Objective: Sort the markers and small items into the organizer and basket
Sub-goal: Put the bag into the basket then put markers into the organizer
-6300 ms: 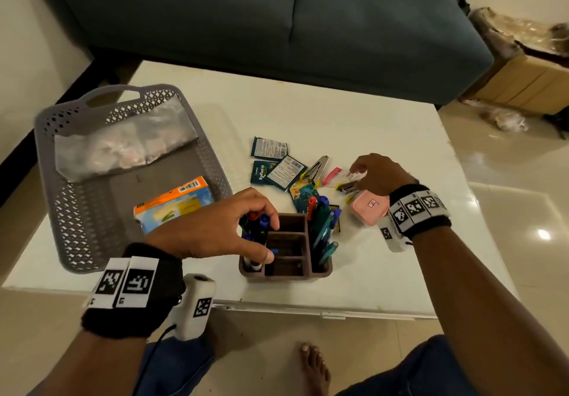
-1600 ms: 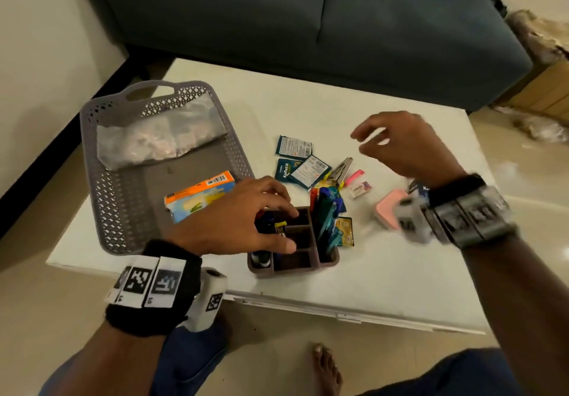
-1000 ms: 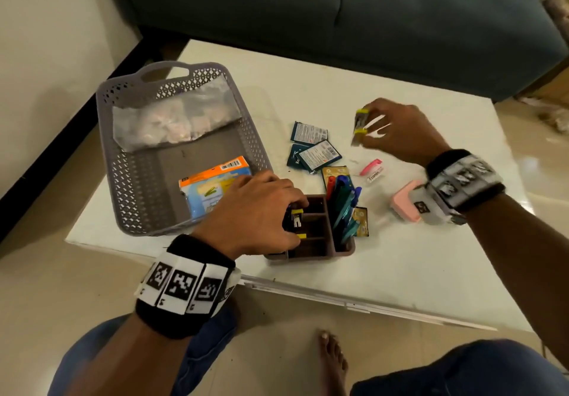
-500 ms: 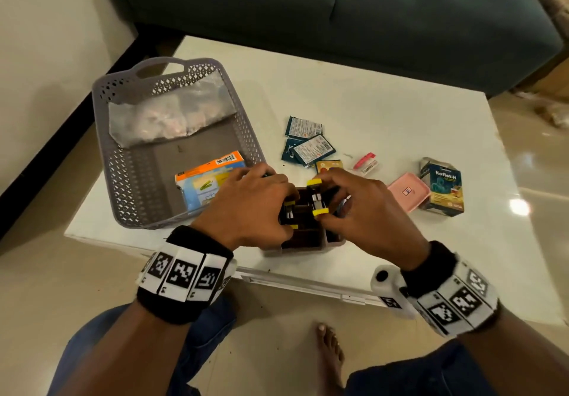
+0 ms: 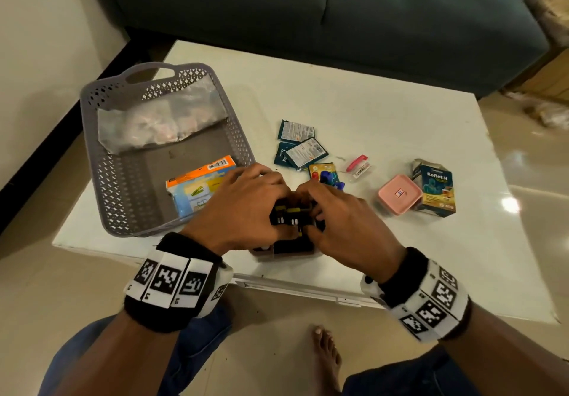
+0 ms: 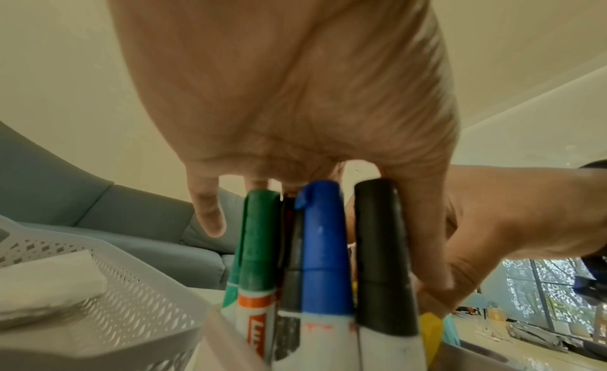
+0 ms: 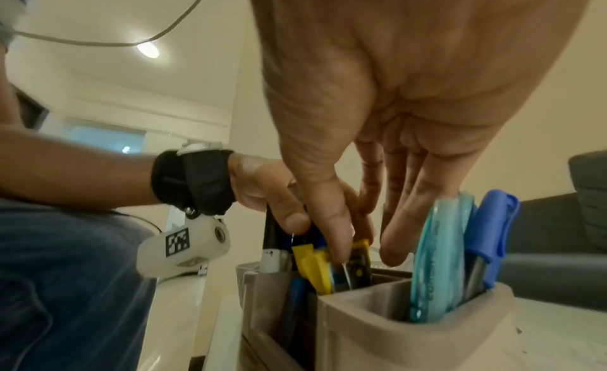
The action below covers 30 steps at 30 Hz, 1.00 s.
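Note:
The brown organizer point(image 5: 288, 249) stands at the table's front edge, mostly hidden under both hands. My left hand point(image 5: 278, 207) grips the bunch of markers point(image 6: 322, 247) with green, blue and black caps standing in its left compartment. My right hand point(image 5: 311, 211) pinches a black and yellow clip point(image 7: 356, 257) between thumb and forefinger, down in a middle compartment. A second yellow clip point(image 7: 312, 265) sits beside it. Teal and blue pens point(image 7: 437, 260) fill the right compartment. The grey basket point(image 5: 101, 161) is at the left.
The basket holds a clear plastic bag point(image 5: 154, 121) and an orange pack point(image 5: 197, 186). Loose on the table lie dark sachets point(image 5: 300, 149), a yellow sachet point(image 5: 320, 169), a pink-capped item point(image 5: 358, 166), a pink box point(image 5: 398, 194) and a Koflet-H carton point(image 5: 435, 189). A sofa point(image 5: 308, 10) stands behind.
My right hand carried the black and yellow clip from the far side of the table back to the organizer and lowered it in. The left hand stayed on the markers.

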Motion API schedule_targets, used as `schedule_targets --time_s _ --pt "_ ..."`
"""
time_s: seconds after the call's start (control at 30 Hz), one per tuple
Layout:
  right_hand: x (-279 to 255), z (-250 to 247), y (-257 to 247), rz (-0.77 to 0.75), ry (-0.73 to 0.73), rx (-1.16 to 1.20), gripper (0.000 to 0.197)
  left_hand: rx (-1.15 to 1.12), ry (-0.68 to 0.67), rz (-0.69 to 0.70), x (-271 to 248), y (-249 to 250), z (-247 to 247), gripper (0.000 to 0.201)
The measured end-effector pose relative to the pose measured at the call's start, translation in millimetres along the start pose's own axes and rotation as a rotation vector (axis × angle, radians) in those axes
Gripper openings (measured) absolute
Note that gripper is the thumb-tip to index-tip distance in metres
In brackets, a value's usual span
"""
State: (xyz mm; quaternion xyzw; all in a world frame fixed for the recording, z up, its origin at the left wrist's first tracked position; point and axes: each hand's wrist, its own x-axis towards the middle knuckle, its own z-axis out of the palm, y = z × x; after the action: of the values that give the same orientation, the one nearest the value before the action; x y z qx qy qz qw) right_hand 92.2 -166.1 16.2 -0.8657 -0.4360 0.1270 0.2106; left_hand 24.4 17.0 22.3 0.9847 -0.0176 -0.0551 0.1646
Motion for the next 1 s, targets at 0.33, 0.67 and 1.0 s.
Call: schedule_targets --time_s 0.33,0.67,1.0 --pt "19.3 -74.1 43.6 0.189 0.433 0.218 0.013 -0.108 -0.001 0.025 6.4 -3.5 0.0 0.053" --pt "109.0 -44.4 161.1 0.479 -0.471 -0.345 0.061 -0.605 0.175 -0.168 13.7 -17.6 -7.0 0.022" --pt "86.5 -26.2 156.5 0.320 -0.205 -0.343 0.021 -0.722 0.048 -0.254 14.2 -27.3 -4.1 0.031"
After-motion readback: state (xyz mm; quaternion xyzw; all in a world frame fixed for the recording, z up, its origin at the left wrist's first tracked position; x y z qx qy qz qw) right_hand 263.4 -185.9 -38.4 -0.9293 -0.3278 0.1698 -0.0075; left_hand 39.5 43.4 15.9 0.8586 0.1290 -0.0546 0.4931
